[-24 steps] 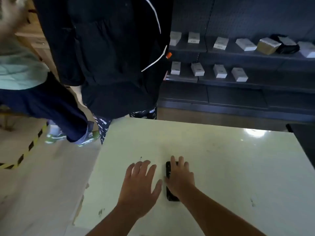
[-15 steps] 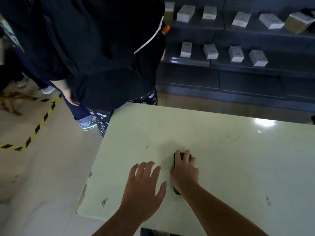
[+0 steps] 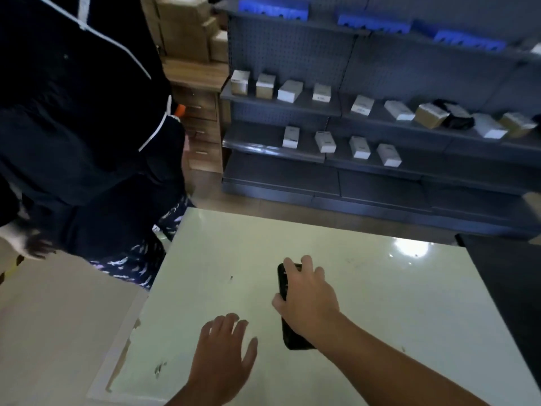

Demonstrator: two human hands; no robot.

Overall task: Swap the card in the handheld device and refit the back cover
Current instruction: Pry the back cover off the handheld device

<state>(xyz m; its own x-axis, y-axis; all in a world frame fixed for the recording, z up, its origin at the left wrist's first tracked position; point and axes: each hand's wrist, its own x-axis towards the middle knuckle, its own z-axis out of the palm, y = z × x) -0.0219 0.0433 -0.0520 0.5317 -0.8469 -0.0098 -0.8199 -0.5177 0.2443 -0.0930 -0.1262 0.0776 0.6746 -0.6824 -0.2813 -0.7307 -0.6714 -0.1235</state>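
A black handheld device [image 3: 292, 336] lies lengthwise on the pale table [image 3: 380, 303]. My right hand [image 3: 307, 297] covers its middle, with the thumb on its left edge and the fingers curled over its far end, gripping it. Whether the device is lifted off the table I cannot tell. To its left, my left hand [image 3: 225, 353] rests flat on the table with fingers spread and nothing in it. No card or loose back cover shows.
A person in dark clothing [image 3: 87, 127] stands at the table's far left corner. Grey shelves [image 3: 366, 148] with several small boxes run behind the table. A dark surface [image 3: 509, 276] adjoins the table's right edge. The table's left edge [image 3: 128, 341] is chipped.
My right hand has shifted from lying flat on the device to gripping its edges. My left hand has drawn back toward me, away from the device. The camera has tilted up.
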